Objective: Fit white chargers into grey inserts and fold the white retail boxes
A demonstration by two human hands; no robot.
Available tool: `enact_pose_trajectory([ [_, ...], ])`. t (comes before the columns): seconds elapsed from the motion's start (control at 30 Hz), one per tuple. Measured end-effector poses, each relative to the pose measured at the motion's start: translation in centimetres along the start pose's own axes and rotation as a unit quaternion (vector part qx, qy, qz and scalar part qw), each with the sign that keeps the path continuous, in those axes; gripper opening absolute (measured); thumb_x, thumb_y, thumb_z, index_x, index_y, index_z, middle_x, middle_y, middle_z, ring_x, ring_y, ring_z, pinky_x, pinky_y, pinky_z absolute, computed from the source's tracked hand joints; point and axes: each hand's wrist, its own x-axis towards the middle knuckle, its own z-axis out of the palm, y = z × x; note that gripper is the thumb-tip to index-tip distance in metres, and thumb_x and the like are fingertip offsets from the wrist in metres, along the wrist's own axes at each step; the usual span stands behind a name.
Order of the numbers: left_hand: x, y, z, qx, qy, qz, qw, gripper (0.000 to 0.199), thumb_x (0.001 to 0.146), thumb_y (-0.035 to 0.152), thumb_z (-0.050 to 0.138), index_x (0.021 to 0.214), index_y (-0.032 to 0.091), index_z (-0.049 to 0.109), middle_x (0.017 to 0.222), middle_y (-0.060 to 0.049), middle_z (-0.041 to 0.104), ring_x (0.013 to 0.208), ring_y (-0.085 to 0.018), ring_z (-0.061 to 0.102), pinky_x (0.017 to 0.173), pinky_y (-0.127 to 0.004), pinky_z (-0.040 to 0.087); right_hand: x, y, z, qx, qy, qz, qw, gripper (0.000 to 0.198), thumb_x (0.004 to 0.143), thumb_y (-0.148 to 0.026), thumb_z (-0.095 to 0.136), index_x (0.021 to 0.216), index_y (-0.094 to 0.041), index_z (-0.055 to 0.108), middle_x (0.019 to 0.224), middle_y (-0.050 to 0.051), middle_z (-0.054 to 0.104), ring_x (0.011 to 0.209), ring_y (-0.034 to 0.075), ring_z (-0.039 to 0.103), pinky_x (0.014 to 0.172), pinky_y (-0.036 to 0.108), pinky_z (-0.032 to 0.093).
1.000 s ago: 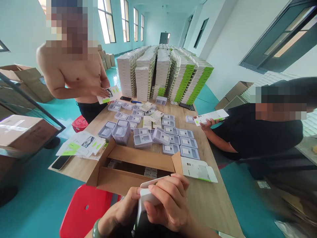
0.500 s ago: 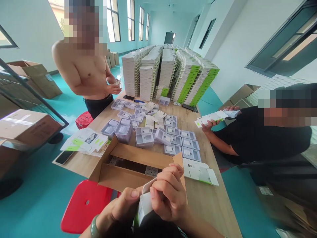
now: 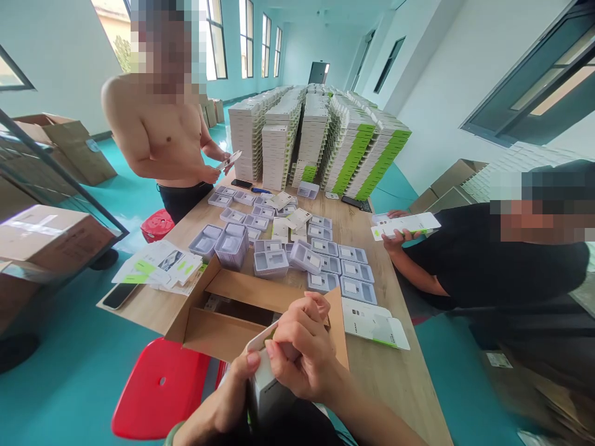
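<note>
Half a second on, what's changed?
Right hand shifted slightly left over the white box. The co-worker at right swung their far hand from the long carton's outer end back table-side; the pale piece there no longer shows. The sheet held by the co-worker at left juts further right. Unchanged: left hand's hold, trays, cardboard box, stacks.

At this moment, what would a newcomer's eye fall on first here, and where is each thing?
Probably first the long rows of stacked white-and-green boxes, rising at the far end of the table. Then the bright red stool at the lower left. At the bottom centre, the left hand grips a white box, with the right hand curled at its upper end.
</note>
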Motion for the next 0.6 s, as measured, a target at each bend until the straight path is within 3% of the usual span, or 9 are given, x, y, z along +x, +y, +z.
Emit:
enact_pose_trajectory([
  [0.07,0.1,-0.3,0.1,-0.018,-0.009,0.024,1.000,0.048,0.074,0.056,0.074,0.110,0.025,0.077,0.107,-0.006,0.077,0.127,-0.036,0.060,0.110,-0.048,0.048,0.0,0.0,-0.2,0.018,-0.032,0.039,0.999,0.016,0.086,-0.013,0.055,0.079,-0.025,0.049,0.074,-0.004,0.060,0.078,0.018,0.057,0.095,0.045,0.036],
  [0.17,0.0,0.3,1.2,-0.024,-0.015,0.026,0.999,0.054,0.078,0.058,0.072,0.124,0.029,0.073,0.122,-0.004,0.075,0.132,-0.036,0.056,0.116,-0.047,0.040,-0.6,0.0,-0.6,0.068,-0.071,0.153,0.983,0.009,0.092,-0.022,0.060,0.084,-0.026,0.057,0.108,0.005,0.062,0.105,0.023,0.059,0.094,0.043,0.045],
  [0.23,0.0,1.2,2.0,0.018,-0.027,0.069,0.997,0.065,0.079,0.063,0.069,0.133,0.028,0.068,0.134,-0.007,0.070,0.137,-0.040,0.050,0.117,-0.048,0.037,-1.2,0.0,-0.6,0.146,-0.064,0.250,0.955,0.005,0.095,-0.031,0.060,0.098,-0.027,0.060,0.128,0.008,0.058,0.123,0.026,0.055,0.095,0.041,0.050],
  [0.27,0.0,1.6,2.2,0.058,-0.036,0.108,0.992,0.070,0.079,0.066,0.068,0.136,0.027,0.066,0.139,-0.008,0.066,0.139,-0.042,0.047,0.117,-0.048,0.037,-1.6,-0.1,-0.5,0.198,-0.051,0.295,0.933,0.012,0.097,-0.035,0.058,0.107,-0.028,0.059,0.133,0.009,0.058,0.127,0.026,0.055,0.095,0.040,0.053],
  [0.33,0.1,2.3,2.5,0.158,-0.039,0.193,0.968,0.074,0.080,0.071,0.064,0.137,0.024,0.065,0.145,-0.011,0.061,0.139,-0.045,0.044,0.116,-0.049,0.035,-2.2,-0.3,-0.3,0.304,-0.024,0.368,0.879,0.024,0.100,-0.041,0.050,0.120,-0.029,0.056,0.132,0.009,0.062,0.123,0.025,0.060,0.092,0.039,0.056],
  [0.43,0.5,2.5,2.4,0.281,-0.023,0.260,0.923,0.072,0.085,0.072,0.057,0.139,0.025,0.064,0.146,-0.013,0.058,0.140,-0.043,0.042,0.118,-0.048,0.030,-2.6,-0.5,0.2,0.410,-0.006,0.431,0.804,0.031,0.101,-0.044,0.043,0.120,-0.028,0.062,0.125,0.009,0.069,0.113,0.027,0.066,0.091,0.042,0.057],
  [0.6,1.0,1.4,2.3,0.286,-0.032,0.248,0.925,0.076,0.084,0.072,0.058,0.141,0.023,0.062,0.146,-0.015,0.056,0.138,-0.044,0.042,0.118,-0.048,0.028,-2.2,-0.7,0.3,0.403,-0.005,0.497,0.768,0.029,0.094,-0.038,0.048,0.110,-0.025,0.069,0.107,0.006,0.073,0.099,0.025,0.067,0.088,0.037,0.056],
])
